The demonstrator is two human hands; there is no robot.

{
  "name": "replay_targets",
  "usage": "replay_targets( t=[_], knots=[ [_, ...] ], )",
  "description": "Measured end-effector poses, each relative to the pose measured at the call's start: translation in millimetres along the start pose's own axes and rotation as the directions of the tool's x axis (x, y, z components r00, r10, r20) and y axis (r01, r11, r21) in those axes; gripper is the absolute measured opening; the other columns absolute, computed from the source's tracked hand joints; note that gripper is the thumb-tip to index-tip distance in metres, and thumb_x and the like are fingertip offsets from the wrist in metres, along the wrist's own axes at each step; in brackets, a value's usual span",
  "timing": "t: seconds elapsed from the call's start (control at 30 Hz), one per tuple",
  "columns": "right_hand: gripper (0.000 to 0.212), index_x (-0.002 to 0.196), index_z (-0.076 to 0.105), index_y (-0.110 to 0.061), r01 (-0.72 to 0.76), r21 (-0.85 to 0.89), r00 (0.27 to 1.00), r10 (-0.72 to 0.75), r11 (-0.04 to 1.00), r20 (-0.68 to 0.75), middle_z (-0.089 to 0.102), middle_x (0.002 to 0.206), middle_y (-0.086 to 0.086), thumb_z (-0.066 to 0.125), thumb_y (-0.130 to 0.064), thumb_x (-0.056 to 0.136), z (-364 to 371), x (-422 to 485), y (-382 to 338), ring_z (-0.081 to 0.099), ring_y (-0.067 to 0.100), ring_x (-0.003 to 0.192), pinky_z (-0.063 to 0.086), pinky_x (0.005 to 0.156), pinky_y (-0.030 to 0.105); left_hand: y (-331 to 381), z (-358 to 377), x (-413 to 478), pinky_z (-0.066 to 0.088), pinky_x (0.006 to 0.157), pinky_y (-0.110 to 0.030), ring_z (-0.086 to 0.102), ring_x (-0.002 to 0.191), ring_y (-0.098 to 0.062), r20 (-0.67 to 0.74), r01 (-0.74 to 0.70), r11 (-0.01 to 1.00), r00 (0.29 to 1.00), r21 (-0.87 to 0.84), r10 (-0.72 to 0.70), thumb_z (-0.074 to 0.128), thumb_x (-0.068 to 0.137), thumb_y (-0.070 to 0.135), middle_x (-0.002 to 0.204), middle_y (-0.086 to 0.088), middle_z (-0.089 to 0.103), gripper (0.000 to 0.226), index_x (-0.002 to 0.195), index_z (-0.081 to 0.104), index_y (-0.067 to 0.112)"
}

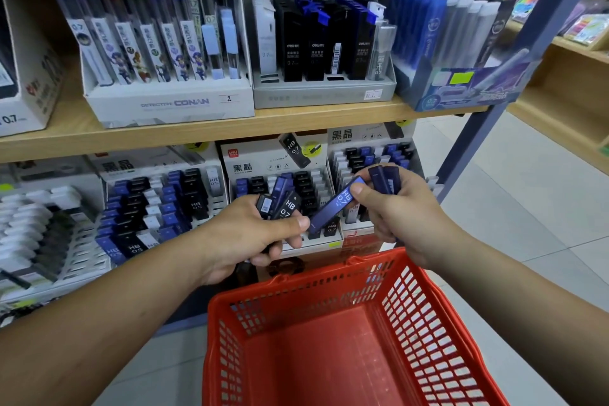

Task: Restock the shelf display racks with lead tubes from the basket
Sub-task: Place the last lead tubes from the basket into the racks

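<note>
Head view: the basket (pixel 425 333) appears emptied; remaining lead tubes (pixel 336 206) are gripped by left hand (pixel 244 237) and right hand (pixel 402 217), unracked.

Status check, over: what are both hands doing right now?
Left hand grips several black and blue lead tubes. Right hand pinches one blue HB 0.7 tube, holds more. Red plastic basket below; nothing blocks the white rack.

A stationery shop: shelves (pixel 296 123) of lead-tube racks (pixel 171 104).
</note>
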State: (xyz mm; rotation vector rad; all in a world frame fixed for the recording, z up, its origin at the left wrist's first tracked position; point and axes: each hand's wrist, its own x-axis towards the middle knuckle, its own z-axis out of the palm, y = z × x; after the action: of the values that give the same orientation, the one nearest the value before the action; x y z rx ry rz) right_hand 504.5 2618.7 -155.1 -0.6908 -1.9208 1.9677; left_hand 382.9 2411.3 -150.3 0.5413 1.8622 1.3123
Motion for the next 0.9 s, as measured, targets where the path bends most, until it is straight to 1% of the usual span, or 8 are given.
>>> replay_targets(
  t=[0.23,0.37,0.5,0.57,0.67,0.77,0.83,0.9],
  knots=[
    [0.012,0.103,0.067,-0.01,0.001,-0.048,1.0,-0.002,0.999,-0.019,0.051,0.053,-0.002,0.074,-0.014,0.095,-3.5,0.9,4.4,0.027,0.015,0.042,0.026,0.043,0.024,-1.4,-0.3,8.0,0.037,0.047,-0.025,0.051,0.054,-0.011,-0.129,-0.005,1.0,0.992,0.028,0.009,0.077,0.092,0.016,0.083,-0.012,0.074,0.014,0.101,0.07,0.008],
    [0.007,0.101,0.069,-0.012,-0.001,-0.018,1.0,0.0,1.0,-0.028,0.043,0.05,-0.004,0.073,-0.014,0.096,-4.5,2.1,4.8,0.026,0.015,0.042,0.026,0.043,0.025,-1.8,3.1,12.7,0.038,0.045,-0.024,0.053,0.056,-0.014,-0.134,-0.017,1.0,0.991,0.011,0.018,0.08,0.089,0.017,0.081,-0.019,0.07,0.016,0.101,0.072,0.011],
    [0.017,0.108,0.068,-0.007,-0.016,0.017,1.0,0.016,1.0,0.023,0.06,0.057,0.003,0.076,-0.013,0.093,-7.6,-2.6,1.4,0.025,0.016,0.043,0.021,0.045,0.025,10.3,21.1,17.0,0.042,0.049,-0.023,0.052,0.057,-0.015,-0.102,-0.082,0.996,0.991,0.024,0.084,0.081,0.088,0.019,0.062,0.001,0.063,0.016,0.101,0.074,0.015],
    [0.013,0.104,0.07,-0.008,-0.045,0.032,0.995,0.042,0.998,0.087,0.06,0.059,0.011,0.076,-0.011,0.093,-12.5,-7.0,-1.6,0.024,0.015,0.043,0.013,0.05,0.033,20.8,34.8,18.8,0.045,0.053,-0.023,0.054,0.058,-0.013,-0.086,-0.17,0.984,0.981,0.058,0.175,0.082,0.087,0.016,0.067,-0.001,0.067,0.016,0.101,0.073,0.015],
    [0.008,0.097,0.077,-0.019,-0.082,0.053,0.988,0.074,0.995,0.134,0.041,0.05,0.004,0.076,-0.012,0.093,-26.3,-12.4,-1.7,0.022,0.014,0.044,0.012,0.052,0.037,38.0,56.1,19.3,0.052,0.065,-0.018,0.067,0.071,-0.004,0.0,-0.295,0.947,0.955,0.126,0.297,0.082,0.087,0.014,0.088,0.001,0.077,0.022,0.106,0.074,0.022],
    [0.019,0.111,0.073,-0.015,-0.092,0.118,0.995,0.088,0.989,0.035,0.056,0.056,0.007,0.076,-0.018,0.093,-48.1,-12.0,-0.5,0.023,0.015,0.045,0.015,0.049,0.03,49.9,74.8,26.7,0.054,0.077,-0.014,0.072,0.088,0.002,0.049,-0.337,0.927,0.941,0.167,0.334,0.078,0.091,0.012,0.097,0.012,0.079,0.022,0.11,0.074,0.024],
    [0.021,0.106,0.07,-0.006,-0.07,0.137,0.993,0.082,0.988,-0.083,0.068,0.064,0.009,0.073,-0.024,0.096,-65.3,-11.0,-1.2,0.026,0.013,0.041,0.019,0.047,0.025,59.3,89.1,35.2,0.051,0.068,-0.012,0.07,0.074,-0.001,0.026,-0.364,0.912,0.93,0.19,0.366,0.075,0.092,0.009,0.086,0.009,0.078,0.015,0.104,0.074,0.017],
    [0.024,0.095,0.07,-0.003,-0.04,0.13,0.975,0.068,0.991,-0.21,0.065,0.059,0.005,0.071,-0.026,0.097,-82.7,-7.7,1.9,0.034,0.01,0.037,0.026,0.041,0.024,70.5,103.2,50.2,0.054,0.061,-0.022,0.068,0.064,-0.015,-0.031,-0.388,0.892,0.914,0.231,0.405,0.073,0.094,0.011,0.08,-0.004,0.075,0.008,0.101,0.071,0.013]
  ],
)
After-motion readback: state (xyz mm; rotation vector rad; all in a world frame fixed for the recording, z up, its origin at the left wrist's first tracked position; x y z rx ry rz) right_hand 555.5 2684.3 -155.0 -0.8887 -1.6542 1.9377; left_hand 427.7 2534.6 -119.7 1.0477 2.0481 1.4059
